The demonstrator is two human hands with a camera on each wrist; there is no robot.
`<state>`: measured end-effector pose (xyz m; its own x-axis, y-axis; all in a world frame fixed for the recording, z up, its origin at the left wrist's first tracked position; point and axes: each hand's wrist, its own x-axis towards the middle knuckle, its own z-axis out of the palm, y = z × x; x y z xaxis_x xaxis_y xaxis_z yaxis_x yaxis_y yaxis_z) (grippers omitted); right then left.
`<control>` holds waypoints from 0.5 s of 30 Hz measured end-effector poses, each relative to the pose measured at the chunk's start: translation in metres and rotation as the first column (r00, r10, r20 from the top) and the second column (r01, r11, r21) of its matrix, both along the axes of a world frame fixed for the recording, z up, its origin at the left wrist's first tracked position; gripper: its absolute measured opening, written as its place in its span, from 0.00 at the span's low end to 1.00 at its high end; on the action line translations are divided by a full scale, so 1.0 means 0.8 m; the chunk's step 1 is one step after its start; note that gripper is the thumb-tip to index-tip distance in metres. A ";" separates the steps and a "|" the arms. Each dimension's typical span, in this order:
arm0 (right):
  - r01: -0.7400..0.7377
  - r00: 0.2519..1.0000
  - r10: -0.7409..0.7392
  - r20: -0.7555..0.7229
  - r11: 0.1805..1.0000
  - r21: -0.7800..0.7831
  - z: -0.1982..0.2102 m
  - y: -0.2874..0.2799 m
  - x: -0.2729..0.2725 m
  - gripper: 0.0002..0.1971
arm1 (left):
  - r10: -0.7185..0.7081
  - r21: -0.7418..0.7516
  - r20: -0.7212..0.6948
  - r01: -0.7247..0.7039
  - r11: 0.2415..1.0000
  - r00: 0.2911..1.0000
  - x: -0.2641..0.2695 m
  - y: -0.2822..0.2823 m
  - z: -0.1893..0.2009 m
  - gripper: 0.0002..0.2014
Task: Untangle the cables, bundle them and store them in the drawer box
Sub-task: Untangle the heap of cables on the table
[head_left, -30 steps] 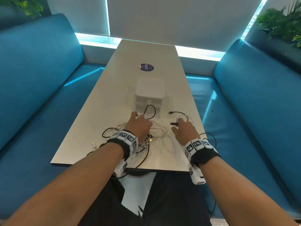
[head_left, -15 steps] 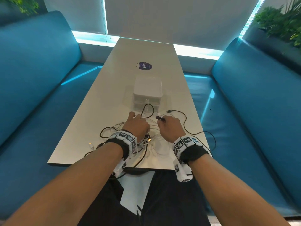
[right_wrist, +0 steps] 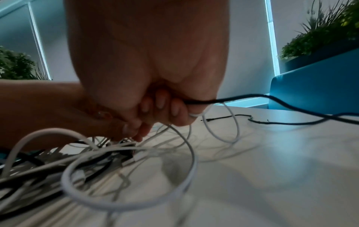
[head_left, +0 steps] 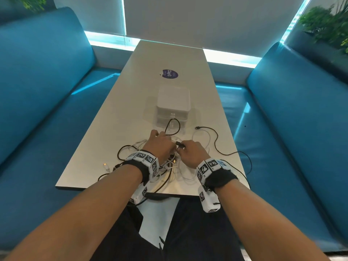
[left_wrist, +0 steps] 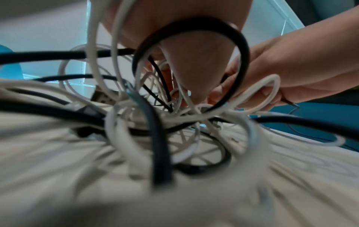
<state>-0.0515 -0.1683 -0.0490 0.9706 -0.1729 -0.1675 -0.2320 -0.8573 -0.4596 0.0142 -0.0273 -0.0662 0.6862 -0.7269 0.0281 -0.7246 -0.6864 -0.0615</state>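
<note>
A tangle of black and white cables (head_left: 169,167) lies on the near end of the white table (head_left: 105,132). My left hand (head_left: 162,145) sits on the tangle, its fingertips (right_wrist: 134,130) curled down into the white strands. Beside it my right hand (head_left: 190,151) pinches the plug end of a black cable (head_left: 216,142), which trails off right over the table's edge. In the right wrist view that black cable (right_wrist: 291,107) leaves my curled fingers (right_wrist: 165,107). The white drawer box (head_left: 173,102) stands shut just beyond the hands.
A loose white cable end with a gold plug (head_left: 106,166) lies at the near left. A round purple sticker (head_left: 170,74) marks the table's middle. Blue benches (head_left: 47,110) flank the table, and black cable loops hang over the near edge (head_left: 156,191).
My right hand has moved left with the black plug until it is against the left hand. The left hand has stayed on the tangle.
</note>
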 end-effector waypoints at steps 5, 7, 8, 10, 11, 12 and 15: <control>0.013 1.000 -0.013 -0.017 0.999 -0.049 -0.008 -0.011 -0.005 0.13 | 0.049 -0.101 -0.045 -0.053 0.994 0.998 -0.002 0.014 -0.004 0.27; 0.020 0.999 -0.022 -0.036 0.997 -0.072 -0.009 -0.018 -0.006 0.13 | 0.096 -0.065 -0.094 -0.102 0.993 0.991 -0.003 0.016 -0.006 0.30; 0.019 0.999 -0.021 -0.040 0.997 -0.073 -0.009 -0.021 -0.006 0.13 | 0.106 -0.043 -0.115 -0.111 0.993 0.988 -0.003 0.016 -0.006 0.30; 0.017 0.999 -0.020 -0.045 0.998 -0.059 -0.006 -0.026 -0.006 0.12 | 0.102 -0.031 -0.163 -0.109 0.994 0.981 -0.002 0.016 -0.008 0.28; 0.018 0.999 -0.020 -0.045 0.998 -0.055 -0.004 -0.030 -0.007 0.11 | 0.096 -0.038 -0.180 -0.105 0.994 0.979 -0.001 0.017 -0.009 0.27; 0.024 0.999 -0.026 -0.041 0.998 -0.058 -0.002 -0.035 -0.008 0.11 | 0.091 -0.044 -0.185 -0.101 0.994 0.979 0.000 0.018 -0.009 0.27; 0.098 0.995 -0.100 -0.018 0.992 -0.076 0.000 -0.061 -0.013 0.10 | 0.063 -0.049 -0.196 -0.074 0.996 0.979 0.004 0.021 -0.005 0.28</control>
<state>-0.0618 -0.2169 -0.0488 0.9445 -0.2805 -0.1709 -0.3262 -0.8615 -0.3891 0.0177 -0.0107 -0.0699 0.7305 -0.6791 -0.0712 -0.6702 -0.7331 0.1158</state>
